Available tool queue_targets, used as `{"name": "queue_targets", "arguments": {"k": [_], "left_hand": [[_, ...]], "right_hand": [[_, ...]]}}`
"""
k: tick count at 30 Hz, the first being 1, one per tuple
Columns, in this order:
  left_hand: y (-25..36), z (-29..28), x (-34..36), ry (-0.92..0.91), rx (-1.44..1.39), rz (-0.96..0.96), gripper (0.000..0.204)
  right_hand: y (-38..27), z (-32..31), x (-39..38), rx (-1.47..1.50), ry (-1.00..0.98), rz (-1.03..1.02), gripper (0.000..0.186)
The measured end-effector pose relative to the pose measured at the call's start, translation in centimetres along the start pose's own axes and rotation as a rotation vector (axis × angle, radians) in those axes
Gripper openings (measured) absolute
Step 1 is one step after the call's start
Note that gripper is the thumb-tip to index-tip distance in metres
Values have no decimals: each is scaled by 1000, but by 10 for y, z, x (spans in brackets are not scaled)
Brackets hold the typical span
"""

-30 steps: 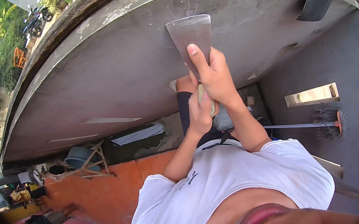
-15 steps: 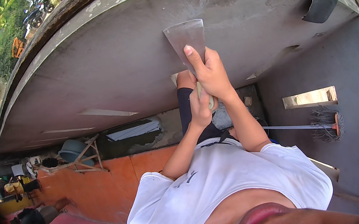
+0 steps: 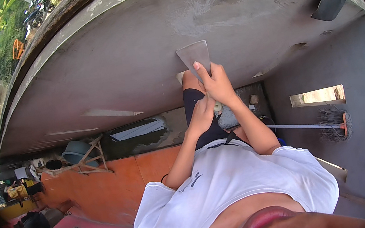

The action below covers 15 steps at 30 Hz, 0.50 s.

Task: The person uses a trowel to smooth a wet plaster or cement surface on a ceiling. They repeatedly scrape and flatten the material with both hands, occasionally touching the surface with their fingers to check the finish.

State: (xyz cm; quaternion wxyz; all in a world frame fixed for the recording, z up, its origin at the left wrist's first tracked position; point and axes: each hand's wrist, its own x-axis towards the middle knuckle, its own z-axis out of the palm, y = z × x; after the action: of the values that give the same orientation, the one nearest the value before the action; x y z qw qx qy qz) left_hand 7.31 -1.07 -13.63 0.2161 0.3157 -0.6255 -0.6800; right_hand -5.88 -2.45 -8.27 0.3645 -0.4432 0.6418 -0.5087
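Note:
My right hand (image 3: 220,85) is wrapped round the upper handle of a wide scraper (image 3: 194,56), its thumb lying against the metal blade. Lower on the same tool, my left hand (image 3: 202,113) closes round the handle, whose pale butt end shows between the two hands. The blade points away from me, at the grey plastered wall (image 3: 114,65). Whether its edge touches the wall, I cannot tell. Beyond the blade, the wall carries a pale, scuffed patch (image 3: 192,18).
A dark flexible strip (image 3: 330,0) hangs over the wall's top at right. Below it, a mop (image 3: 333,125) sticks out near a slot opening (image 3: 317,96). At left are a grey-green basin (image 3: 77,151), a wooden frame (image 3: 92,156), an orange surface (image 3: 112,183) and another person (image 3: 43,222).
Both hands have drawn the scraper back toward my body, down from the pale patch on the wall. My grip on it stays much the same.

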Motion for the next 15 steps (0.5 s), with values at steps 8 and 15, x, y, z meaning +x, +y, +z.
{"name": "queue_targets", "arguments": {"k": [8,15], "left_hand": [[67,-25,1,452,591,399,32],[166,-39,72,979,1003,1351,61]], "right_hand": [[312,-113,-194,-770,-138,689,42],[330,-180,-285,-135,363,1021,35]]}}
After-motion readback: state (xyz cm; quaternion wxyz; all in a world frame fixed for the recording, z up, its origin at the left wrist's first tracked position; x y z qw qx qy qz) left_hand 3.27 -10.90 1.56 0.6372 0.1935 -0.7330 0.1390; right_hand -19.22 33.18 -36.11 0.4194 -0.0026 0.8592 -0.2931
